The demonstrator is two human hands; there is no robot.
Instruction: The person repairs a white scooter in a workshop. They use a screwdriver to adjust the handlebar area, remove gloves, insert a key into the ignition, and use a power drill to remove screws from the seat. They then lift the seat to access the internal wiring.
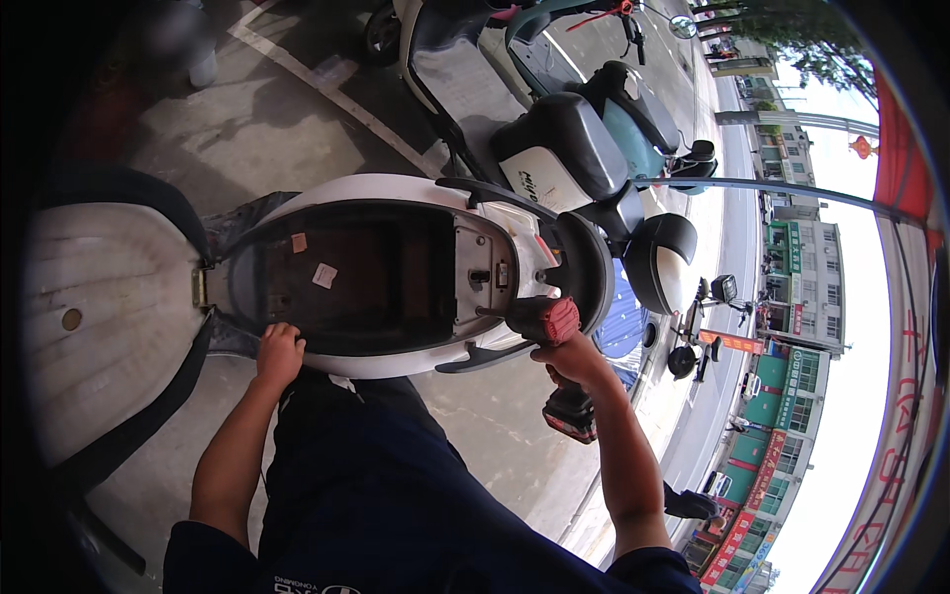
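A white scooter (366,188) stands before me with its seat (99,297) tipped up to the left. Its dark under-seat storage compartment (376,277) lies uncovered, with two small pale labels inside. My left hand (281,354) has its fingers curled over the compartment's near rim. In my right hand (579,358) is a red and black cordless driver (547,319), its battery pack hanging below my grip. The driver's bit points left, at the near corner of the grey panel (481,267) behind the compartment. Whether the tip touches a screw there is too small to tell.
A black grab rail (594,272) curves round the scooter's tail, close to the driver. Several other scooters are parked beyond, one with a black seat (569,144) and one with a top box (661,265). A street with shopfronts (782,455) lies to the right.
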